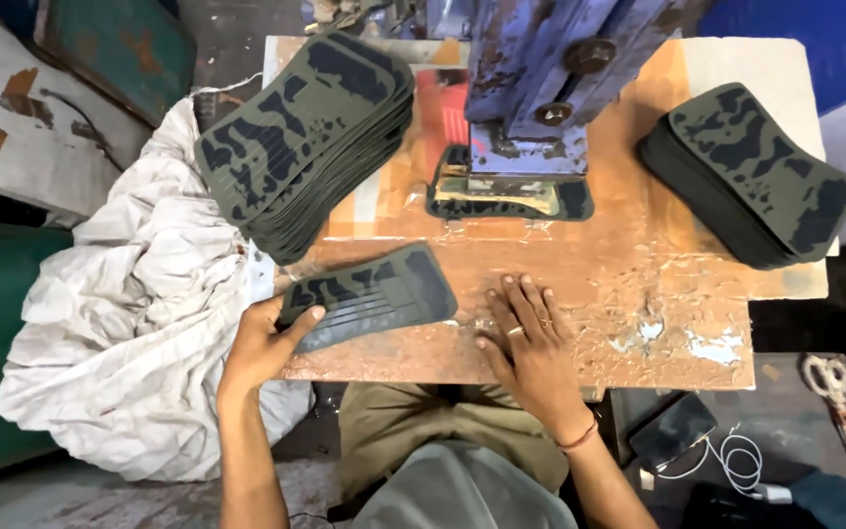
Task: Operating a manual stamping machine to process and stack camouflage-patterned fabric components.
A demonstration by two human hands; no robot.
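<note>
Right hand lies flat and empty on the worn wooden bench, while the left hand pinches one thin, flexible-looking camouflage-green rubbery sheet by its near end. Two stacks flank the blue press: left stack, right stack; one more piece probably sits under it.

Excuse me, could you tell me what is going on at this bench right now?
A person sits at a worn wooden table under a blue press. The left hand grips a few camouflage-patterned pieces at their near end, while the right hand rests flat on the table. One piece lies under the press. Stacks of similar pieces sit to the left and right.
</note>
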